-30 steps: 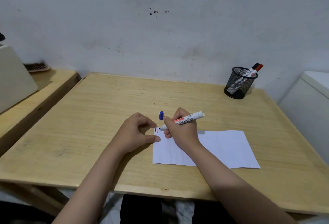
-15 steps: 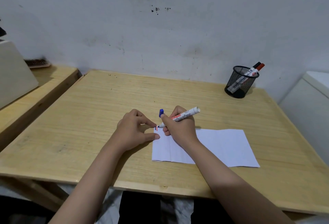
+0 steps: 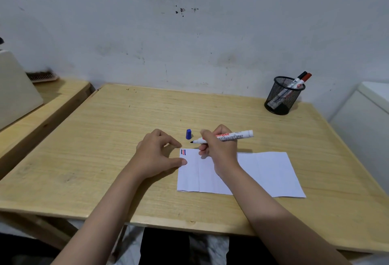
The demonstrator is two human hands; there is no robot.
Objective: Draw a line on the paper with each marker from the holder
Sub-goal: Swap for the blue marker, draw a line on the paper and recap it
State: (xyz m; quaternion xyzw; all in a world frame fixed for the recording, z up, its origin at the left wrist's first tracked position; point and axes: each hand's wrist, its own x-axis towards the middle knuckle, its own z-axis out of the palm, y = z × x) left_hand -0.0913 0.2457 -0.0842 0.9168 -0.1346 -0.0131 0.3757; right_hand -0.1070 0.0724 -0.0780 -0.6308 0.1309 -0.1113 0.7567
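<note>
Fingers (image 3: 207, 137) of the right hand (image 3: 221, 151) are pinched tight round the front of the uncapped marker (image 3: 231, 136), and its dark tip pokes out to their left, lifted clear of the paper (image 3: 263, 172). Across from them, the left hand (image 3: 156, 155) sits loosely curled and holds nothing; its thumb presses the paper's left edge down, with the forefinger near the top corner.

Just below the marker tip, at the sheet's top-left corner, there's a small cluster of short strokes (image 3: 183, 152), dark blue and red by the look of it. Just above and left of the tip, the blue cap (image 3: 188, 134) stands upright on the table (image 3: 105, 138), right beside the gripping fingers. Well away to the upper right, the black mesh holder (image 3: 283, 96) keeps two more markers, one black-capped (image 3: 301, 75), one red-capped (image 3: 306, 76).

Handling? The marker looks a light, rigid plastic barrel, smooth enough to roll, so that hold close to the tip seems the sensible one for control. The paper is thin, creased by folds, and would likely skid without that thumb pinning it. The cap is tiny and could tip or be knocked away easily.

Writing: black letters on the barrel end in "marker", probably "Boardmarker". Above it a red brand shows "OWMAN"; its start hides behind the fingers.
</note>
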